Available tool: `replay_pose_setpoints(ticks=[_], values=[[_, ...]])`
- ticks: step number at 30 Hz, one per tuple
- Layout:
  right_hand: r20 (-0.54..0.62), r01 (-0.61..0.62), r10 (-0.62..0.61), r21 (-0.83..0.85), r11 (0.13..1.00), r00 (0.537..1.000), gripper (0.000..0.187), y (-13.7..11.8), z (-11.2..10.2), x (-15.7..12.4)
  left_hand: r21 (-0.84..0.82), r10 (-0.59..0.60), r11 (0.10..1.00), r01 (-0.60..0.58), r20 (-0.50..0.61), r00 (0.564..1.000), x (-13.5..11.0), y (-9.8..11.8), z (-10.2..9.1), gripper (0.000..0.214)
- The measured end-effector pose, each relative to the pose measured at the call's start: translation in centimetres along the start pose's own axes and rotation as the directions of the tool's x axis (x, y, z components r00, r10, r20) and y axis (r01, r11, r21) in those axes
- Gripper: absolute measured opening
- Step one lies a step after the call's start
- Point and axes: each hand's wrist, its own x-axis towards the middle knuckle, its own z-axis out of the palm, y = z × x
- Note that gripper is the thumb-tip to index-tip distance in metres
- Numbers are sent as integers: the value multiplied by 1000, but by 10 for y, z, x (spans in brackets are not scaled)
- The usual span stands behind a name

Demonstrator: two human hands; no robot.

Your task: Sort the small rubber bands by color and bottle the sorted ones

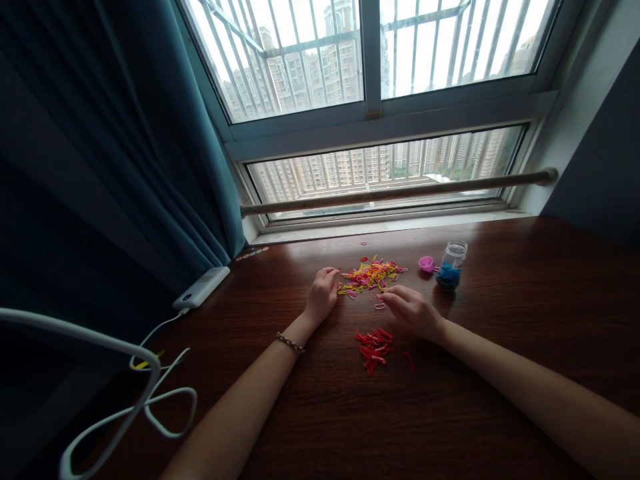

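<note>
A mixed heap of small coloured rubber bands, pink, yellow and orange, lies on the dark wooden table. My left hand rests at the heap's left edge with its fingers curled under. My right hand reaches into the heap's near edge, fingertips pinched together by a loose pink band. Whether they hold anything is too small to tell. Between my forearms lies a separate small pile of red bands.
A small glass jar with blue bands in it stands right of the heap, its pink lid beside it. A white power bank with white cables lies at the left by a teal curtain. The window sill runs behind.
</note>
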Motion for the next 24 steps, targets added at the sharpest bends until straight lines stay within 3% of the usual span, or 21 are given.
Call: replay_pose_setpoints(ticks=[4, 7, 9, 11, 14, 16, 18, 20, 22, 24], values=[[98, 314, -309, -43, 948, 946, 17, -25, 0, 2, -51, 25, 998, -29, -73, 997, 0, 3, 0, 25], [159, 389, -379, -39, 920, 912, 13, -34, -3, 3, -90, 35, 995, -47, -135, 990, 1, 8, -3, 23], [145, 366, -360, -20, 930, 922, 14, -35, -5, 3, -125, 56, 989, -77, -163, 985, 1, 16, -6, 21], [97, 279, -280, 23, 960, 955, 16, -32, -5, 3, -173, 95, 977, -125, -172, 981, -1, 31, -9, 21], [-23, 4, -1, 116, 993, 1000, 17, -22, -4, 4, -263, 197, 936, -234, -160, 967, -8, 60, -9, 22], [-96, -203, 222, 178, 963, 970, 21, -14, -4, 5, -314, 261, 904, -288, -127, 957, -12, 76, -8, 21], [-136, -347, 383, 229, 909, 914, 26, -6, -3, 6, -327, 245, 907, -267, -107, 964, -14, 81, -6, 17], [-147, -429, 477, 268, 863, 867, 30, 0, -4, 6, -281, 108, 949, -140, -125, 986, -10, 74, -5, 12], [-144, -467, 522, 297, 833, 841, 33, 3, -4, 6, -196, -102, 978, 75, -130, 986, -1, 58, -9, 7], [-134, -482, 540, 312, 819, 831, 34, 3, -4, 7, -97, -267, 959, 267, 13, 964, 10, 40, -19, 6]])
